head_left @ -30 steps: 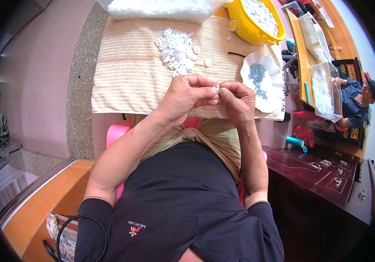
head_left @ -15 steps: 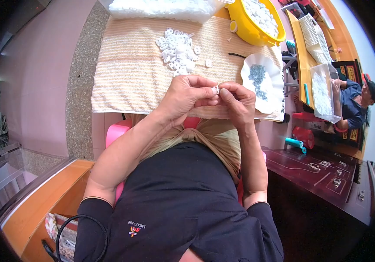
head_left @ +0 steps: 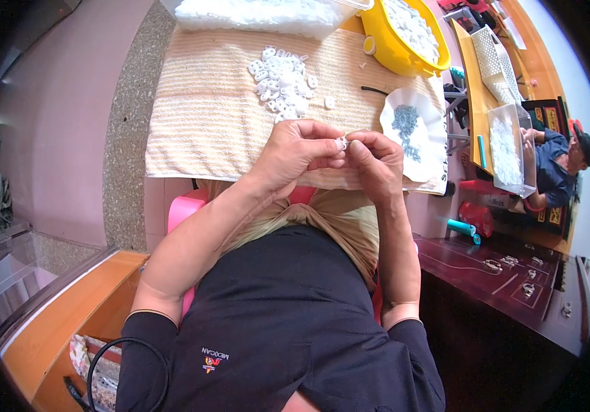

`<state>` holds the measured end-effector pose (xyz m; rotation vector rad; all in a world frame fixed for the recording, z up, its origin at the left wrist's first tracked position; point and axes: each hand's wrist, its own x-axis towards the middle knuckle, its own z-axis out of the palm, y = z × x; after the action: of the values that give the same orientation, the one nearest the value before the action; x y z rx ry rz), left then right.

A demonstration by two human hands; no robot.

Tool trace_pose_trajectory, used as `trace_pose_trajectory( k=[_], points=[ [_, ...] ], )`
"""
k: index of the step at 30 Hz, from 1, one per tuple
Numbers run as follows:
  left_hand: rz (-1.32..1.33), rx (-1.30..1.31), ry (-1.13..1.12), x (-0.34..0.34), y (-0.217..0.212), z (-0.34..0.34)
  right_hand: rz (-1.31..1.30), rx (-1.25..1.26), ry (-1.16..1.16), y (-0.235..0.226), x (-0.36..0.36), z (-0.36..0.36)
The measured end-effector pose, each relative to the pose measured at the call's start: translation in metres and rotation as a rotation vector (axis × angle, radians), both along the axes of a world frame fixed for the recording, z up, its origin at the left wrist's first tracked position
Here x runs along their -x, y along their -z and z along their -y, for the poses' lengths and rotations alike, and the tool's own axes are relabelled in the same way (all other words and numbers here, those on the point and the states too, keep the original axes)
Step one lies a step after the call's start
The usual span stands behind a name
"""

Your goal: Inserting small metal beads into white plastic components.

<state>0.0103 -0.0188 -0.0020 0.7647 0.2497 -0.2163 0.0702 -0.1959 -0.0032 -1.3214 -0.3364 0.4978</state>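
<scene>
Left hand and right hand, fingertips together, both pinched on 1 small white piece above striped cloth.

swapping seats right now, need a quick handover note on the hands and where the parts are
Left hand and right hand pinch one small white plastic ring together above the striped beige towel.
A pile of white plastic rings lies on the towel; small grey metal pieces sit on a white paper sheet; a yellow plastic tub holds more white parts.
Done: cannot tell.
Left: the pile.

Pink floor with a speckled grey strip on the left; dark red cabinet near right; orange counter near left.
</scene>
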Motion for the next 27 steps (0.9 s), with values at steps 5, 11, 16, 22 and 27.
trace_pose_trajectory(
  k=[5,11,16,22,27],
  points=[
    [-0.008,-0.018,-0.011,0.000,0.001,0.000,0.060,0.076,-0.011,0.000,-0.001,-0.002],
    [0.000,-0.007,-0.030,0.000,0.003,0.003,0.103,0.102,0.010,0.005,-0.003,0.000],
    [-0.015,-0.004,-0.047,0.000,0.002,0.003,0.150,0.146,0.021,0.005,-0.004,0.000],
    [-0.026,0.004,-0.045,0.000,0.002,0.001,0.110,0.115,0.027,0.003,-0.005,-0.002],
    [-0.026,0.021,-0.049,0.000,-0.001,0.000,-0.012,0.099,-0.008,-0.007,-0.005,-0.004]
  ],
)
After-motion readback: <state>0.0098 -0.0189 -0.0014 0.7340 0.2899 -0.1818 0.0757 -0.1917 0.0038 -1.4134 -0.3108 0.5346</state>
